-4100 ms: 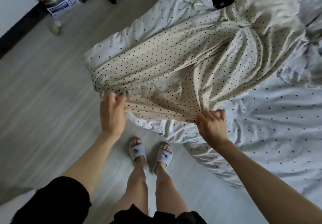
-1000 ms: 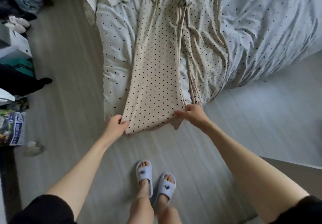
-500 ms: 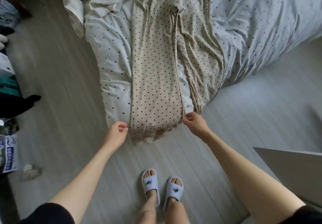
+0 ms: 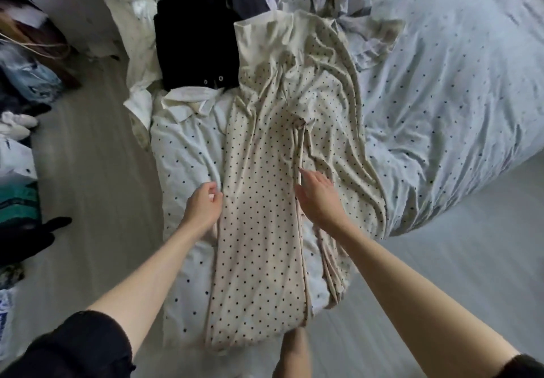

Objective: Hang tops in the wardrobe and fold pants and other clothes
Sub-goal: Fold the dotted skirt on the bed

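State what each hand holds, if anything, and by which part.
Nothing is clearly held. The right hand lies open on the pants at the inner seam; the left hand touches their outer edge, grip uncertain.

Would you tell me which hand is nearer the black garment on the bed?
Left. The left hand lies below the black garment; the right hand sits further right.

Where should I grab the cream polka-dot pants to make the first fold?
Probably at the hem end, which hangs over the bed edge nearest you. Pinch its two corners from below, one per hand, and carry them up toward the waistband. The cream polka-dot pants lie lengthwise with one leg flat; the left hand and right hand sit mid-leg, gripping nothing.
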